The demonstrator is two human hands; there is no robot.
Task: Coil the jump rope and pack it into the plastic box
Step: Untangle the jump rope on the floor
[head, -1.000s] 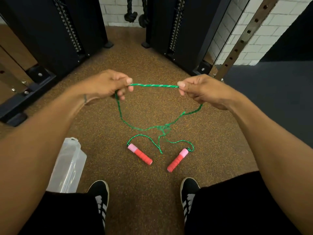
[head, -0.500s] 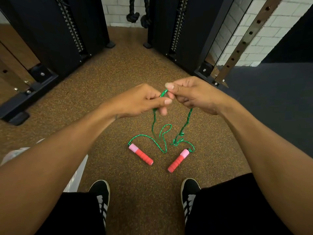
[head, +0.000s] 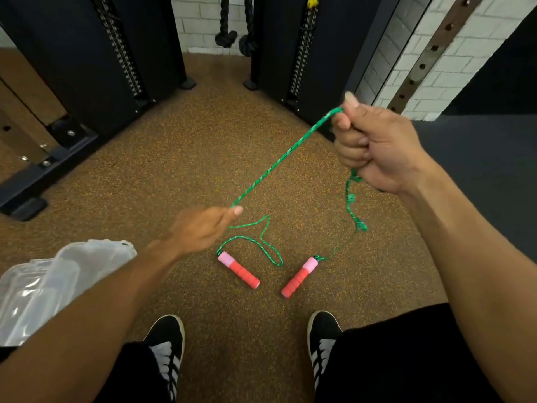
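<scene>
A: Where is the jump rope (head: 283, 158) and how does it run?

B: A taut green stretch goes on a slant from the left hand (head: 200, 231), low and near the middle, up and away to the right hand (head: 374, 146), which is raised higher and to the right. From the left hand the slack drops to the floor (head: 203, 146), loops once and ends at the left handle (head: 239, 270). From under the right hand a kinked length hangs down and trails to the right handle (head: 299, 277).

A: And the handles?

B: Both lie flat on the floor, red grips with pink caps. Their pink ends point away from the person and the red ends towards the shoes (head: 168, 344), leaning towards each other, so the pair makes a V. They are apart, not touching.

A: What are the fingers doing?

B: On the left hand they pinch the rope at the tips. The right hand is curled into a fist around the rope, thumb up.

A: The box?

B: The clear plastic box (head: 43, 286) sits on the floor at the lower left, partly hidden behind the left forearm; I cannot tell whether it is open.

A: What else is around?

B: Black gym machines (head: 87, 53) stand on the left and right beyond the hands, two thick dark ropes (head: 232, 36) hang between them, and a white brick wall (head: 470, 53) lies behind.
</scene>
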